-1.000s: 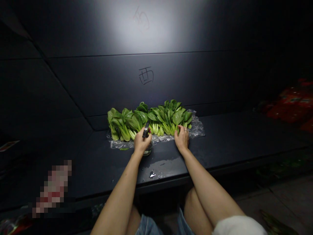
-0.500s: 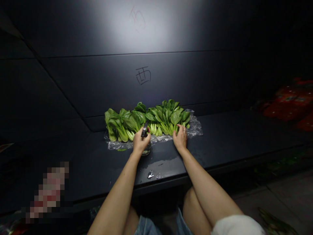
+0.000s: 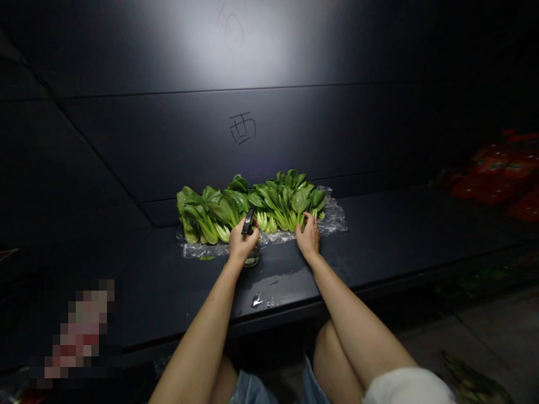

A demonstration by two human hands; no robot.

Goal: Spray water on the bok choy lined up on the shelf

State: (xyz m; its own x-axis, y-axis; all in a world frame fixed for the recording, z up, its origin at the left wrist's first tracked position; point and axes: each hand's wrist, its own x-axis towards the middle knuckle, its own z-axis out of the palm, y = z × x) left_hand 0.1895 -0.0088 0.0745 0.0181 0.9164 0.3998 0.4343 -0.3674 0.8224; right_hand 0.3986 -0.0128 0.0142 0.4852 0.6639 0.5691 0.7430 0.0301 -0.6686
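My left hand (image 3: 241,241) is wrapped round a spray bottle (image 3: 248,221) with a black trigger head. Its clear base shows below my fingers, just in front of the greens. A row of bok choy (image 3: 275,201) lies on clear plastic wrap (image 3: 334,219), leaves toward the back panel and pale stalks toward me. At the right part of the row, my right hand (image 3: 309,237) has its thumb and fingers closed about the stalks of one bok choy. My palm hides part of those stalks.
The dark shelf (image 3: 379,235) is wet, with a small puddle (image 3: 257,301) near its front edge. Red packages (image 3: 497,174) are stacked at the far right. A dark panel (image 3: 295,129) with a handwritten mark rises behind. A loose leaf (image 3: 207,258) lies at the left front.
The view has turned slightly to the right, so everything sits a little further left. Both hands keep their places at the spray bottle and the bok choy.
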